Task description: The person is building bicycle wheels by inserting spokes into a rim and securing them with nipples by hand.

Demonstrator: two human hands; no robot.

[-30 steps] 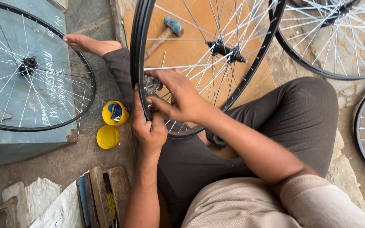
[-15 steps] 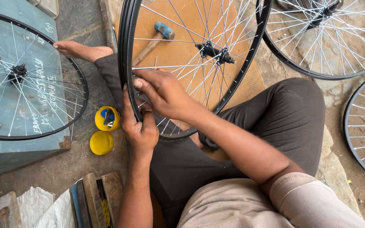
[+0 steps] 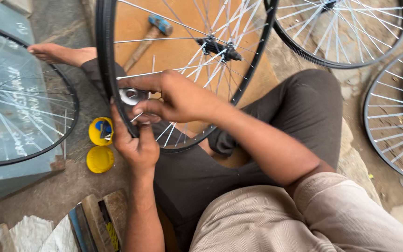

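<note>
Closer than a second ago, both hands sit lower on the rim. One right hand (image 3: 178,98) pinches a round silver tool (image 3: 129,96) at the upright bicycle wheel (image 3: 104,60); one left hand (image 3: 134,142) grips the rim from below. Two yellow caps (image 3: 100,159) and one hammer (image 3: 152,29) lie beyond; three more wheels surround.

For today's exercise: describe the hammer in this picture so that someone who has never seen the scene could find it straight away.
Start at the big bicycle wheel that the person's hands grip in the middle of the view. Look through its spokes to the orange-brown board behind it. The hammer lies there near the top, the only tool with a wooden handle and a blue head.
</note>
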